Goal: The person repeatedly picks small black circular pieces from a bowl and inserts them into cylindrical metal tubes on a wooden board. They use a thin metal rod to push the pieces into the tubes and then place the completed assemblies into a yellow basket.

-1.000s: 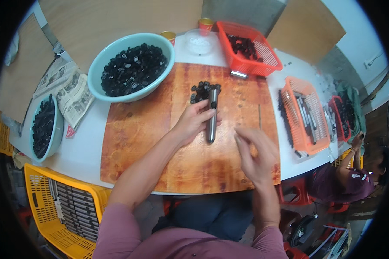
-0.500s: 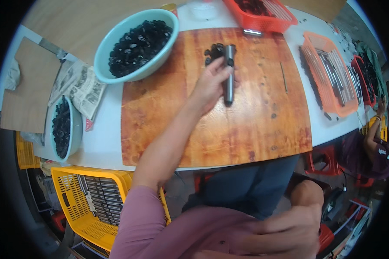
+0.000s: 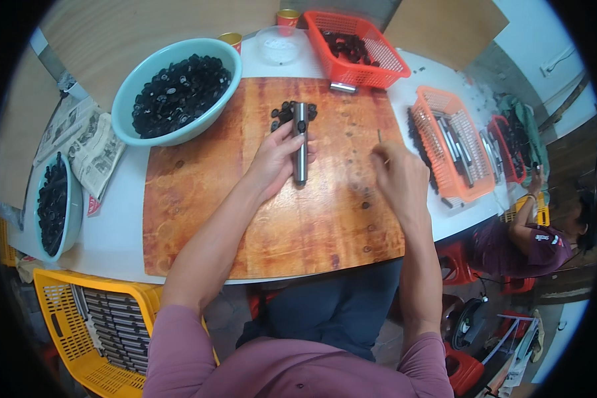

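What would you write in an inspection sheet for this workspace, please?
Surface: brown board with dark spots, on a white table.
Work pieces: metal tube; small black pieces lie beside its upper end.
Clutter: newspaper at left; large blue basin and red basket, both holding dark parts.
Hands: left hand grips the tube; right hand is apart from it, fingers curled, contents unclear.
Cables: thin cable on the upper-right wall.
Surroundings: yellow crate of metal pieces, lower left; another person, right.
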The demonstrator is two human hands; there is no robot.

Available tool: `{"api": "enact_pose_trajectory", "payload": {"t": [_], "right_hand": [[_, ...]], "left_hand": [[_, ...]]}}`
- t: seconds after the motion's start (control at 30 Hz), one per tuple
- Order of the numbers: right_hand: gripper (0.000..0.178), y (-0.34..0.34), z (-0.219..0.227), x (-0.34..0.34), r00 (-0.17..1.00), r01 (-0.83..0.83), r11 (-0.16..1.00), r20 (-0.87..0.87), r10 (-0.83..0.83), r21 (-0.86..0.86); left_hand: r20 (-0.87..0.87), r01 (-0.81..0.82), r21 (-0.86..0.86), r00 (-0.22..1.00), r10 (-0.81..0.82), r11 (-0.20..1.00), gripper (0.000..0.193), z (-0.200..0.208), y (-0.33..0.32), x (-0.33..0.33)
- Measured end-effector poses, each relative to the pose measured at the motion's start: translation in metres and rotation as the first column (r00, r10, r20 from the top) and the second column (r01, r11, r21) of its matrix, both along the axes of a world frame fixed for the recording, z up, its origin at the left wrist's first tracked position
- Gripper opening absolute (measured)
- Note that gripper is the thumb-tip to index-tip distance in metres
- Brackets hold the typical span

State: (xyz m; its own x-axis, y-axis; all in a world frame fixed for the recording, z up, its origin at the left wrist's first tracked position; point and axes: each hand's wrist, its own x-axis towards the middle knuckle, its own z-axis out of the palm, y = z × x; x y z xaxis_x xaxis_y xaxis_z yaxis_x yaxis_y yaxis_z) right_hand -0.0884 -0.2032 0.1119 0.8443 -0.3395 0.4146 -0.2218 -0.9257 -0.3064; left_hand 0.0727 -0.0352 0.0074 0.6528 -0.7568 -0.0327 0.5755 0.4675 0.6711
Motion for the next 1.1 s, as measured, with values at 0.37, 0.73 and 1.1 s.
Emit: {"api": "enact_pose_trajectory", "payload": {"t": [0.37, 0.73, 1.1], "right_hand": [[0.018, -0.073, -0.048, 0.054, 0.852, 0.256, 0.964, -0.455, -0.258, -0.069], [0.027, -0.025, -0.034, 0.066, 0.978, -0.206, 0.21, 0.193, 0.08, 0.956], [0.014, 0.022, -0.059, 0.073, 0.856, -0.488, 0.209, 0.512, -0.077, 0.847]], "left_hand": [[-0.012, 0.032, 0.045, 0.999, -0.031, 0.998, 0.046, 0.007, 0.005, -0.003], [0.001, 0.059, 0.032, 0.998, -0.059, 0.998, 0.047, 0.003, 0.006, 0.001], [-0.033, 0.051, 0.036, 0.998, -0.05, 0.998, 0.046, 0.003, 0.005, 0.001]]}}
